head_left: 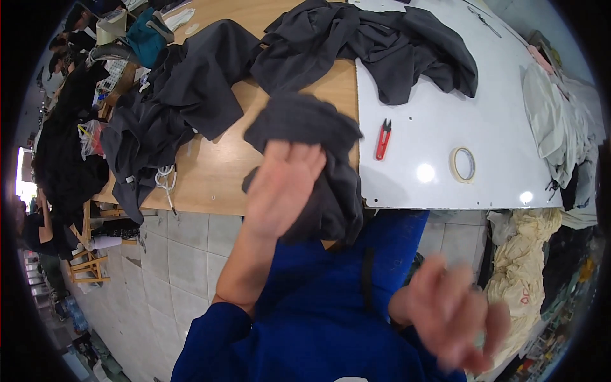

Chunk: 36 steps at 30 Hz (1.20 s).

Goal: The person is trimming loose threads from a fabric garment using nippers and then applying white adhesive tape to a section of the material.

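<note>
My left hand (pixel 280 188) is raised over the table edge and grips a dark grey piece of cloth (pixel 318 159) that hangs down in front of my blue top. My right hand (pixel 455 312) is low at the right, blurred, fingers spread and holding nothing. A pile of dark grey garments (pixel 356 44) lies across the wooden table (pixel 210 178) and the white board (pixel 439 127) beyond the held cloth.
Red thread snips (pixel 382 139) and a roll of tape (pixel 463 164) lie on the white board. More dark garments (pixel 165 108) hang off the table's left side. Pale cloth (pixel 560 121) is heaped at the right. People sit at the far left.
</note>
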Tool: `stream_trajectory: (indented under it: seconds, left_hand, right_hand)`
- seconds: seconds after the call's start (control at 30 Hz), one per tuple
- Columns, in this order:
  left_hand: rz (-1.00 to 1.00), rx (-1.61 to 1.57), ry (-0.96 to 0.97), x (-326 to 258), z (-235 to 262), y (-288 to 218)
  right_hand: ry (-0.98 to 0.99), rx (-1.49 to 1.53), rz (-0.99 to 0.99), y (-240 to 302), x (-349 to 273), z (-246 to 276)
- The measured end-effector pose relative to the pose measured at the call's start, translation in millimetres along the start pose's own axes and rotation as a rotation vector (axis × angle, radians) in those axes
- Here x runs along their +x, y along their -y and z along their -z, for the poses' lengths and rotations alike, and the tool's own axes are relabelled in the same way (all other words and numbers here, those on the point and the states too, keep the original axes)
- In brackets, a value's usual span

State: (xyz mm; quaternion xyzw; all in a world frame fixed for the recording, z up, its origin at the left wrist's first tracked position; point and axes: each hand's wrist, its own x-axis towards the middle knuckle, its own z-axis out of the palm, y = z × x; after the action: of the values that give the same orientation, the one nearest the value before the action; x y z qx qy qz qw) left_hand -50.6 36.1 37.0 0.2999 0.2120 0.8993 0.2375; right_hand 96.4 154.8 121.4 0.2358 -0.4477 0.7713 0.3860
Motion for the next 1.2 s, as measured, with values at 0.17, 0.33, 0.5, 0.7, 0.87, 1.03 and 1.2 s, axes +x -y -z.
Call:
stream_trajectory:
  seconds: [0.17,0.33,0.5,0.7,0.87,1.03,1.2]
  left_hand:
    - [0.139,-0.029,-0.302,26,15,-5]
    - [0.262,-0.094,-0.626,-10,32,20]
    - [0.359,-0.050,-0.635,-51,31,30]
    - [0.439,0.107,-0.673,-79,26,18]
    - [0.307,0.301,-0.735,-86,26,1]
    - [0.140,0.522,-0.768,-77,28,-5]
    - [0.085,0.557,-0.748,-66,26,-11]
  right_hand:
    - [0.199,0.176,-0.097,6,7,-18]
    - [0.091,0.179,-0.112,2,2,-30]
    - [0.065,0.230,0.152,-14,-5,-34]
    - [0.162,0.088,0.035,-11,-14,-28]
    - [0.203,0.221,-0.012,-16,-14,-27]
    - [-0.276,0.188,0.302,-41,-13,-71]
    - [0.304,0.281,-0.052,-22,-8,-19]
